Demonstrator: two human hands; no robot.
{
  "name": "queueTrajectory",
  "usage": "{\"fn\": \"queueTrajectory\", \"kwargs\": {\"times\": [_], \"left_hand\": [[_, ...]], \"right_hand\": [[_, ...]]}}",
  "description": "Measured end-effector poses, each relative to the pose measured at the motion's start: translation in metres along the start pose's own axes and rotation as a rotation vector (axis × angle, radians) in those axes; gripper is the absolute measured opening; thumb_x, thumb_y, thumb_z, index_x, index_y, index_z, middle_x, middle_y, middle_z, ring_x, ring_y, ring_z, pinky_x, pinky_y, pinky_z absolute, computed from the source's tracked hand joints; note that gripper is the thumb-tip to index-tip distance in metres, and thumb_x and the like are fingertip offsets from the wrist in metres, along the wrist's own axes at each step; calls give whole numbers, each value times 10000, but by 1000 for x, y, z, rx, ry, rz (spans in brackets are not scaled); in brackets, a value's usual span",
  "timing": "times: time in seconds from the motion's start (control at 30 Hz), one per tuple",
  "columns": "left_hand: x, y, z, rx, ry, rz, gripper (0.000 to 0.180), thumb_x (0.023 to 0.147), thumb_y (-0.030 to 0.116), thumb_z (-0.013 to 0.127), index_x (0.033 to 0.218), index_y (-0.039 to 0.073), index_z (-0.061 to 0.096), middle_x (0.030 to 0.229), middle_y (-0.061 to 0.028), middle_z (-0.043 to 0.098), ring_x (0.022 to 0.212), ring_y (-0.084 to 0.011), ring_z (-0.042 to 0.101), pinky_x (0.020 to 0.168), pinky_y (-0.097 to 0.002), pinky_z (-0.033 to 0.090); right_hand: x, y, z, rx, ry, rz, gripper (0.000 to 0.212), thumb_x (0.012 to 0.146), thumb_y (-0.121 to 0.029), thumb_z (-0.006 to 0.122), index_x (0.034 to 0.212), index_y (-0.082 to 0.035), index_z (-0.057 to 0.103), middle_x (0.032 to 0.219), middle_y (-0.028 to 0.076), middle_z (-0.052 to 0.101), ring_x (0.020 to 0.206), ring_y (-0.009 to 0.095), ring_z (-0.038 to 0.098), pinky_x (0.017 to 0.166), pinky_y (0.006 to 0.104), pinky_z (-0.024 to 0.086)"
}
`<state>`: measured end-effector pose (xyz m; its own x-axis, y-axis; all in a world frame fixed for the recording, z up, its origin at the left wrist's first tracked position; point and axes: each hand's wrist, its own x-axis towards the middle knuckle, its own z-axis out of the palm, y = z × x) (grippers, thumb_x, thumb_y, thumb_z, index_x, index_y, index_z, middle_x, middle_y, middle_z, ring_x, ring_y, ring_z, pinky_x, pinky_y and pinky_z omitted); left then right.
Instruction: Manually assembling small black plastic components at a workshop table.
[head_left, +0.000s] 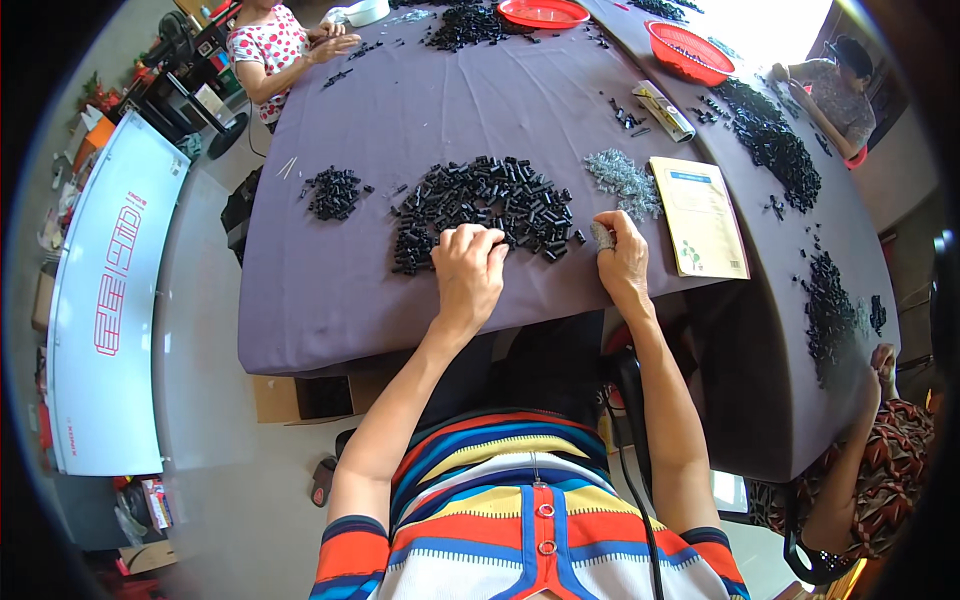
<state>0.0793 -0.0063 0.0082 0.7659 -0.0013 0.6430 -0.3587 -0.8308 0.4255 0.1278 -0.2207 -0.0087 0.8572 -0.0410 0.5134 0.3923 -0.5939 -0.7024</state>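
Observation:
A broad pile of short black plastic tube-like pieces [480, 200] lies on the grey-purple tablecloth [330, 290] in front of me. My left hand [468, 272] is at the pile's near edge, fingers curled and pinched together. Whatever sits between those fingertips is too small to make out. To its right, beside the pile, my right hand [624, 262] is closed with a small grey, speckled clump [603, 236] at its thumb and fingers. That clump resembles the heap of small clear plastic pieces [622, 180] just beyond this hand.
A yellow booklet or envelope [700, 220] lies right of the clear heap. A smaller black pile [333, 193] is at left. Red baskets [690, 55] and more black pieces [775, 140] stand farther off. Other people work at the far left [275, 55], far right and near right.

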Motion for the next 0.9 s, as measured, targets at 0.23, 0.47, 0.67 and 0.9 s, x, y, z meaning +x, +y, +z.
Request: {"fn": "queueTrajectory", "kwargs": {"times": [0.23,0.47,0.67,0.9], "left_hand": [[32,-19,28,324,-87,-60,365,786,368,683,1026,118,567,928,-57,555,917,-270,503,737,-435,375],[52,-58,36,376,-7,15,332,771,358,697,912,95,550,870,-87,542,855,-285,527,693,-434,417],[51,-55,17,154,110,64,122,802,174,671,808,74,602,794,-64,593,769,-269,554,678,-417,413],[46,-56,12,166,35,84,189,845,261,648,747,111,587,574,-43,603,524,-256,593,561,-380,405]], "right_hand": [[0,-2,-1,17,-24,-17,210,733,58,513,909,-46,561,875,136,610,832,346,596,710,387,473],[0,-4,1,-20,-25,-22,195,738,51,523,901,-49,559,877,124,609,836,339,595,714,381,474],[-1,-2,1,-33,-8,-20,204,733,54,523,904,-50,560,878,117,609,846,336,592,716,385,474],[-1,-5,1,-55,-30,-54,221,722,58,522,907,-54,563,887,108,608,855,328,593,717,395,473]]}}
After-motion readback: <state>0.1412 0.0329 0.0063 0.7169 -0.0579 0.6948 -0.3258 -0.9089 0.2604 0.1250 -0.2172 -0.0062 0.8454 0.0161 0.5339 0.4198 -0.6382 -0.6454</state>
